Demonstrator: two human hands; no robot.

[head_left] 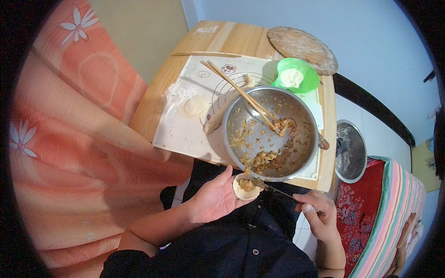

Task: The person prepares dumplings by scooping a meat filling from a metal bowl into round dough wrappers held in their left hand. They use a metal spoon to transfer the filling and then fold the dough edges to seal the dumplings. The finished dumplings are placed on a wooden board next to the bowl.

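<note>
My left hand [213, 198], palm up, cradles a round dumpling wrapper [251, 194] at its fingertips, just below the bowl's near rim. A lump of brownish filling [245, 185] sits on the wrapper. My right hand [319, 211] grips a thin metal utensil [281, 191], its far end touching the filling; I cannot tell if it is a spoon or a spreader. Above both hands stands a large steel bowl [252, 135] with filling heaped at its near side and more smeared on its walls. Wooden chopsticks [241, 91] lean inside it, filling clinging to their tips.
On the floured mat [178, 132] lie flat wrappers [194, 106] and a dough roll [214, 123] partly behind the bowl. A thin stick [206, 54], a green bowl of flour [311, 83] and a round board [301, 46] are farther back. A steel basin [353, 157] stands right of the table.
</note>
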